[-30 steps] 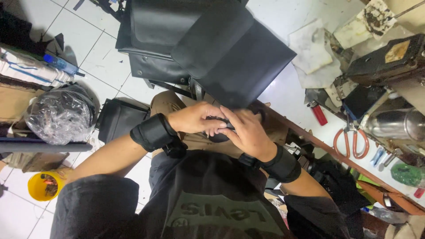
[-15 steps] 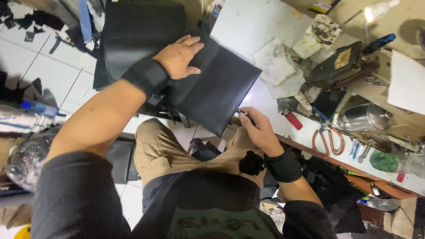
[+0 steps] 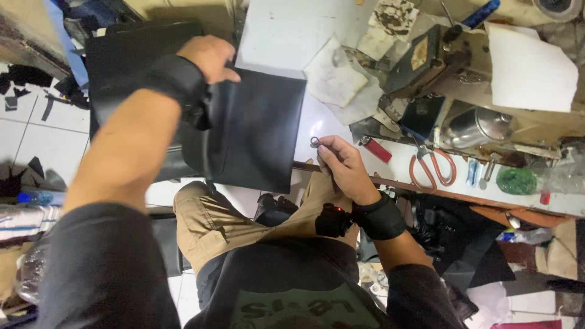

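Observation:
My left hand (image 3: 210,56) grips the top edge of a black leather panel (image 3: 253,131), which hangs down over the edge of the white worktable (image 3: 277,33). Behind it lies a larger black leather piece (image 3: 125,58). My right hand (image 3: 342,163) is lower, near the table's front edge, and pinches a small metal ring (image 3: 315,142) between its fingertips. Both wrists wear black bands. My knees in tan trousers (image 3: 210,222) sit below the panel.
On the table to the right lie orange-handled scissors (image 3: 431,167), a red lighter (image 3: 376,149), stained paper scraps (image 3: 335,76), a dark sewing machine part (image 3: 426,61), a metal cylinder (image 3: 475,128) and a green lump (image 3: 515,181). The tiled floor (image 3: 27,131) at left holds scraps.
My left hand has lifted the black panel up and away from my lap. My right hand has come off the panel and now holds the ring near the table edge.

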